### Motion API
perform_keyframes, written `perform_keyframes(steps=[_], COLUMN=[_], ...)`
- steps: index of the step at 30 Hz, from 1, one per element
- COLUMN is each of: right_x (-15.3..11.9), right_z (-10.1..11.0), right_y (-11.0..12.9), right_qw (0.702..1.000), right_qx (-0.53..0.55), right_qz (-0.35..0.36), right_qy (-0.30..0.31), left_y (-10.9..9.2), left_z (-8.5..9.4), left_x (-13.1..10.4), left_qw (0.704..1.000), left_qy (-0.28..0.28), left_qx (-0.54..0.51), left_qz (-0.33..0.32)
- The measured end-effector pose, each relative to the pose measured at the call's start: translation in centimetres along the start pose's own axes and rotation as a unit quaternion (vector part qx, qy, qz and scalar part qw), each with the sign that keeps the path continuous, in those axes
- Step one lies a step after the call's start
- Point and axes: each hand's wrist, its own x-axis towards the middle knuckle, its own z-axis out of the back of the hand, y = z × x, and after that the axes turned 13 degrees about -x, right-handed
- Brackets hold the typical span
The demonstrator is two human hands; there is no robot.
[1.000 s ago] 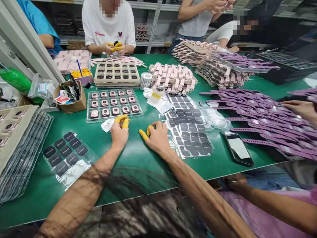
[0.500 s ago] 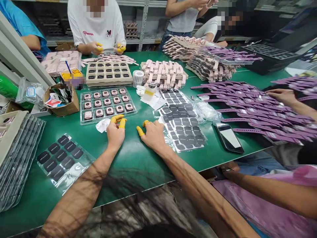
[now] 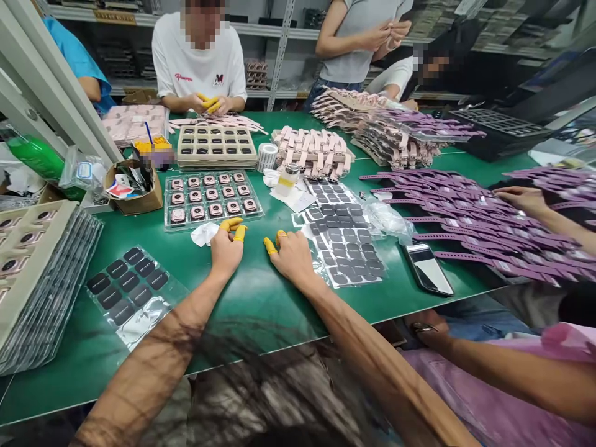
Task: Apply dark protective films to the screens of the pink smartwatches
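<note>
Over here the work sits on a green table (image 3: 251, 298), its top shiny under the lights, with metal shelving (image 3: 261, 28) along the wall beyond. Call everything by the clear tray (image 3: 174, 227), the one holding three rows of pink-edged watches (image 3: 213, 195). Just behind that tray stands a beige tray (image 3: 216, 162), and across the table past it sits a person in a white shirt (image 3: 200, 68), wearing yellow finger covers too. Left of the clear tray is an open cardboard box (image 3: 144, 202); farther left and nearer rises a stack of trays (image 3: 37, 261). Right of it come a small bottle (image 3: 287, 180) and a bundle of pink straps (image 3: 314, 149), and much farther right a spread of purple straps (image 3: 447, 217), where a co-worker's hand (image 3: 526, 198) reaches in.

The left hand (image 3: 227, 251) is just in front of the clear tray's near right corner, fingers curled, covered thumb and forefinger close together; I can't tell whether they pinch anything. A crumpled white wipe (image 3: 203, 234) lies right beside those fingers, in front of the tray. The right hand (image 3: 292, 253) is right of the tray and nearer, its fingers bent, thumb a little apart from the forefinger with green showing between. Sheets of dark stickers (image 3: 349, 242) lie just beyond its knuckles, right of the tray; another sticker sheet (image 3: 130, 279) lies in front and left of the tray, well apart from the fingers.
</note>
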Motion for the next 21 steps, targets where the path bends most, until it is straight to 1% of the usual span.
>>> perform_keyframes(steps=[4,14,19,21], right_x=[-0.06,-0.06,-0.23,-0.25], right_z=[0.05,0.18,0.04,0.05], right_y=[-0.12,-0.51,-0.60,-0.39], right_qw=[1.000,1.000,0.999,0.998], right_qx=[0.000,0.014,0.033,0.052], right_qz=[0.002,-0.005,-0.003,-0.008], right_qy=[-0.017,0.007,-0.015,-0.015], left_y=[0.15,0.40,0.41,0.31], left_z=[0.16,0.14,0.16,0.17], left_x=[0.02,0.12,0.14,0.10], left_qw=[1.000,1.000,1.000,1.000], left_qy=[0.003,0.015,0.024,0.025], left_qx=[-0.007,0.007,0.006,0.003], left_qz=[0.003,0.010,0.010,0.010])
